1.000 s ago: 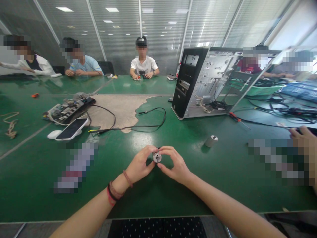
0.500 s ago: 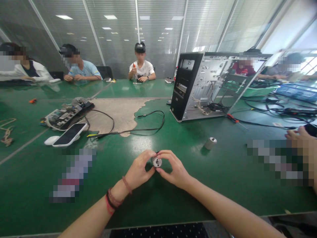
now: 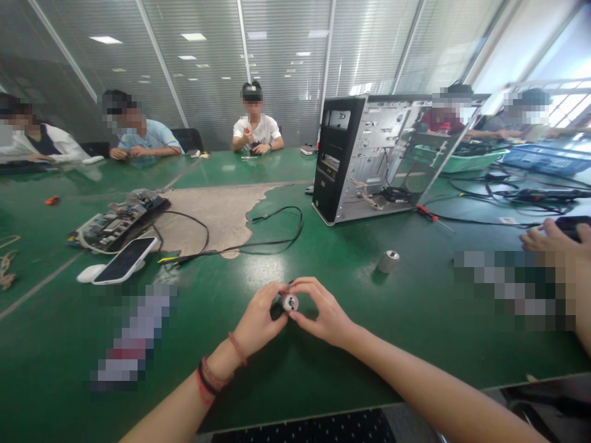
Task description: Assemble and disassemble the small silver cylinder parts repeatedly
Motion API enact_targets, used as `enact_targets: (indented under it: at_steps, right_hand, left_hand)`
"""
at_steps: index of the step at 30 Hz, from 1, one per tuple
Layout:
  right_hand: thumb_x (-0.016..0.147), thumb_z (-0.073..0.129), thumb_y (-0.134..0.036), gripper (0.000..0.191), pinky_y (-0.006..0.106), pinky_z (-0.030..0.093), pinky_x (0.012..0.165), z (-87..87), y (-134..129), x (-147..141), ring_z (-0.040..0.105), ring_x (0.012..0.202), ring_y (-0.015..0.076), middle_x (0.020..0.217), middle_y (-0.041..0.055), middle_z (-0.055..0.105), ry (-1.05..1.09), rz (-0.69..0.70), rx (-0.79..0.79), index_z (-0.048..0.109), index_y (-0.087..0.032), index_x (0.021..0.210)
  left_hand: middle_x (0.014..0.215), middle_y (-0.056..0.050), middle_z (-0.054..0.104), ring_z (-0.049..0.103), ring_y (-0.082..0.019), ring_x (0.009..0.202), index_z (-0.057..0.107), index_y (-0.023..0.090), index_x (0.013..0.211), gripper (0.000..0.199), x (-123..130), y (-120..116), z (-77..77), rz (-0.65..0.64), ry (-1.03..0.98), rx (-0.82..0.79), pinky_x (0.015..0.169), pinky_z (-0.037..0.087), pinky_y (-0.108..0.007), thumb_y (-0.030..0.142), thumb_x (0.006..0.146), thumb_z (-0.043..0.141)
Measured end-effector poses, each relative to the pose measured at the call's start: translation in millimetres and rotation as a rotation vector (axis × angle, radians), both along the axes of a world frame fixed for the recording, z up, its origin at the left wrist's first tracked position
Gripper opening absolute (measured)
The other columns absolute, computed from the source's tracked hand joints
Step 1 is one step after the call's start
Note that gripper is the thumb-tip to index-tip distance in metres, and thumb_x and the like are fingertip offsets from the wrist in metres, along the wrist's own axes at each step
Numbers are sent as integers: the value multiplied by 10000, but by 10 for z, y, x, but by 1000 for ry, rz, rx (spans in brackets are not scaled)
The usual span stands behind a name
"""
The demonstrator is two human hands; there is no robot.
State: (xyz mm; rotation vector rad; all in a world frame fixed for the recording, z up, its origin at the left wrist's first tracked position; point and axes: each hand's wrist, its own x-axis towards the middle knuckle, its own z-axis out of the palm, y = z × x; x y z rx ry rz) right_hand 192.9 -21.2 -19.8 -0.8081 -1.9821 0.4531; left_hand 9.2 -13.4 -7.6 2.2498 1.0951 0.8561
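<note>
Left hand (image 3: 261,321) and right hand (image 3: 324,305) curl nearly shut, fingertips pinching a small metal cylinder (image 3: 290,302) between them; I'd keep the pressure even.

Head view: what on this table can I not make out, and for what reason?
- Metal cylinder: its body is hidden by the left hand and right hand; the end face is too small for detail.
- Blurred object, left of the hands: pixelation hides what it is.
- Blurred patch, right: pixelation hides what is there.
</note>
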Motion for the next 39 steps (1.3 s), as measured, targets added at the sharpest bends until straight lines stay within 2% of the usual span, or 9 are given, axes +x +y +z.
enact_targets:
  at_steps: [10,23,33,39]
  right_hand:
    - [791,592,-217,211,372,472,877,-10,2,21,557,1037,213,1079,85,575,-21,-28,-10,550,-227,997]
    - [792,585,-207,228,363,474,877,4,10,16,558,1033,208,1070,84,574,-22,2,-17,539,-226,1014]
    - [838,535,-178,112,364,482,859,10,19,9,565,1008,204,1038,79,581,-11,-3,-33,569,-223,934]
    - [859,511,-166,125,347,474,869,20,21,-13,559,998,188,1026,73,570,28,15,-69,578,-219,951]
  left_hand:
    - [1001,-44,604,573,-208,945,525,205,994,302,4,5,16,-22,14,-1,874,446,-356,83,722,565]
    - [1007,-42,607,593,-186,939,515,189,1013,300,12,1,0,-31,-71,-89,859,468,-322,73,739,550]
    - [1009,-40,621,600,-197,948,520,197,1011,282,28,-12,20,-19,-12,-99,872,461,-319,114,745,564]
    - [962,-23,619,602,-180,893,514,193,992,262,35,-5,55,-24,-8,-134,825,458,-294,112,746,557]
